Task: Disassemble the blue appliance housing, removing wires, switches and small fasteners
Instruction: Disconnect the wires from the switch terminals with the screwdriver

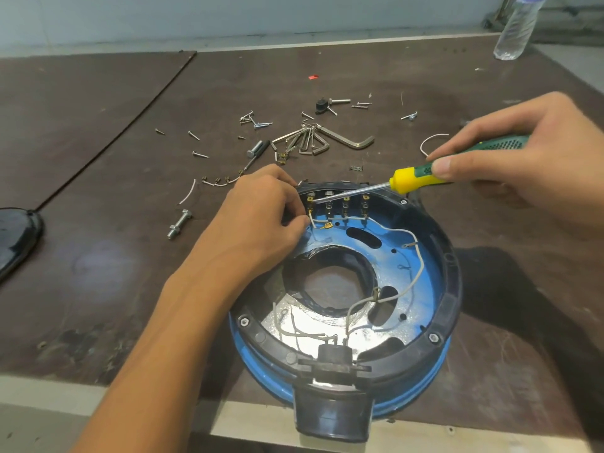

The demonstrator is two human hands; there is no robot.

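The round blue appliance housing (421,276) with a black rim lies open side up at the table's front edge. A row of switch terminals (346,204) sits at its far wall, with white wires (415,256) looping across the inside. My left hand (261,214) rests on the housing's far left rim and pinches a white wire by the leftmost terminal. My right hand (519,152) grips a green and yellow screwdriver (411,179); its metal tip reaches the leftmost terminal.
Loose screws (255,120), a set of hex keys (313,142), a large bolt (179,223), cut wire pieces (188,192) and a small black part (322,105) lie beyond the housing. A plastic bottle (516,27) stands far right. A black cover (16,237) lies at the left edge.
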